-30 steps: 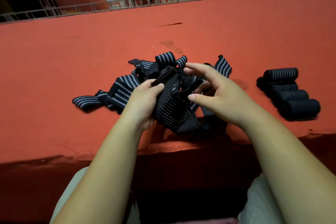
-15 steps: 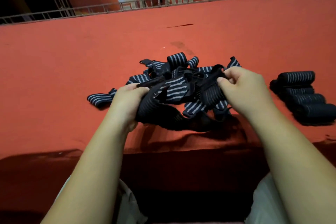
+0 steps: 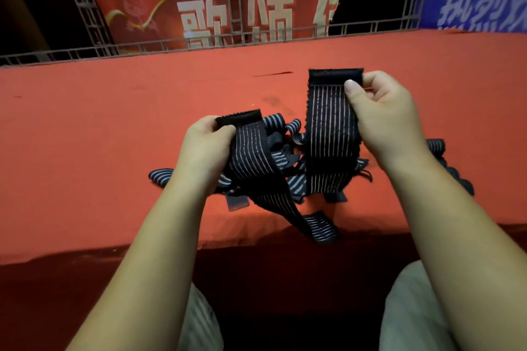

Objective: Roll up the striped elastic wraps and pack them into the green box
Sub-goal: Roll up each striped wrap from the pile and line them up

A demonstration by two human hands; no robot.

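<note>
The step in hand looked like freeing one strap from the tangle, ahead of any rolling. The left hand [image 3: 205, 151] gripped a striped wrap [image 3: 251, 157] by its black tab end, thumb curled over it. The right hand [image 3: 385, 117] pinched a raised strap [image 3: 330, 122] by its tab, between thumb and fingers. Whether both belonged to one wrap could not be told — each dropped into the loose pile [image 3: 282, 151] near the front edge of the table [image 3: 114, 122], one tail hanging over that edge. The next move probably called for pulling a single wrap clear and winding it tight from a tab. The wraps were black, thinly white-striped and limp. Rolled wraps [image 3: 436, 145] lay toward the right edge, half hidden by the forearm. The green box was out of view.
</note>
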